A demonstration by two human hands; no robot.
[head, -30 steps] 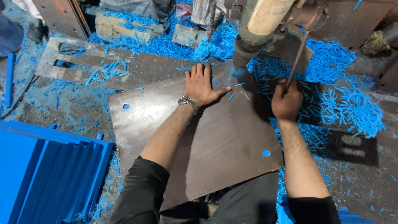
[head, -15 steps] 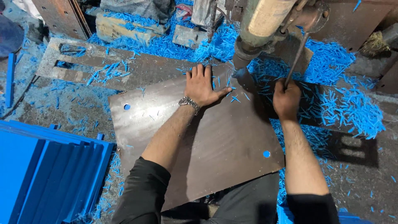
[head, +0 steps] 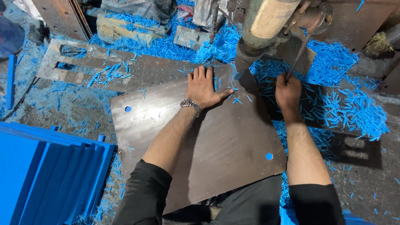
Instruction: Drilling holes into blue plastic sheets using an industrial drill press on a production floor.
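A large brown metal sheet (head: 216,146) lies flat under a drill press head (head: 266,25). It has a hole at its left corner (head: 128,108) and another near its right edge (head: 269,156). My left hand (head: 204,87), with a wristwatch, presses flat on the sheet's far end, fingers spread, just left of the spindle (head: 243,62). My right hand (head: 288,92) is closed around the thin metal feed lever (head: 296,58) that slopes up to the machine.
Blue plastic shavings (head: 346,108) cover the floor around the machine. A stack of blue panels (head: 46,175) lies at the lower left. A perforated steel plate (head: 79,66) and metal blocks (head: 125,29) sit at the back left.
My right hand has risen slightly with the lever. My left hand stays flat on the sheet, and the sheet has not shifted.
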